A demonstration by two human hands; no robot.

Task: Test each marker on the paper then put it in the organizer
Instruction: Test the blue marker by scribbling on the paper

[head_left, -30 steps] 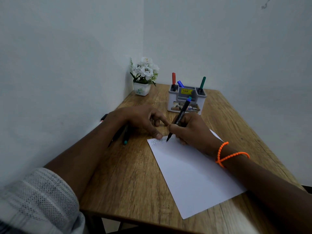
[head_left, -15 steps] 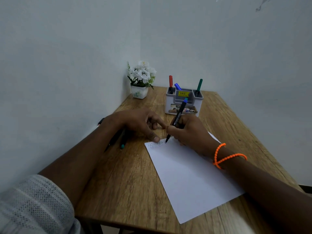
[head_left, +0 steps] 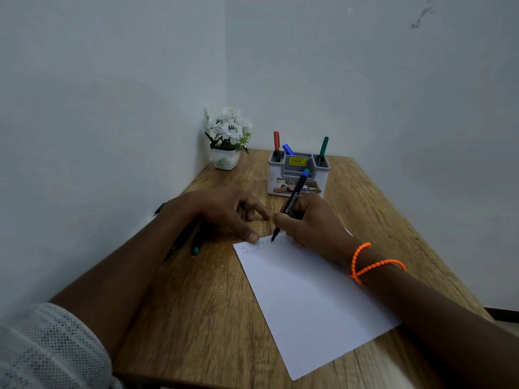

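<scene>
Fingers of my right hand [head_left: 311, 223] grip the black marker [head_left: 290, 203], tip at the white paper sheet's [head_left: 309, 299] far edge; my left hand's [head_left: 224, 211] relaxed thumb pins its corner.

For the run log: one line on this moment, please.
right hand writing with marker | left hand steadies paper | organizer: three markers

Head view. The right hand [head_left: 314, 223] grips a black marker [head_left: 290, 204], tip touching the paper [head_left: 309, 299] near its far edge, beside faint scribbles [head_left: 252, 245]. The left hand [head_left: 224, 209] presses its thumb on the paper's far-left corner. Two markers [head_left: 191, 240] lie under the left wrist near the tabletop's [head_left: 182, 318] left edge. Toward the far edge stands the organizer [head_left: 297, 175], holding red [head_left: 276, 141], blue [head_left: 288, 149] and green [head_left: 323, 150] markers; a flower pot [head_left: 226, 158] occupies the far-left corner.
</scene>
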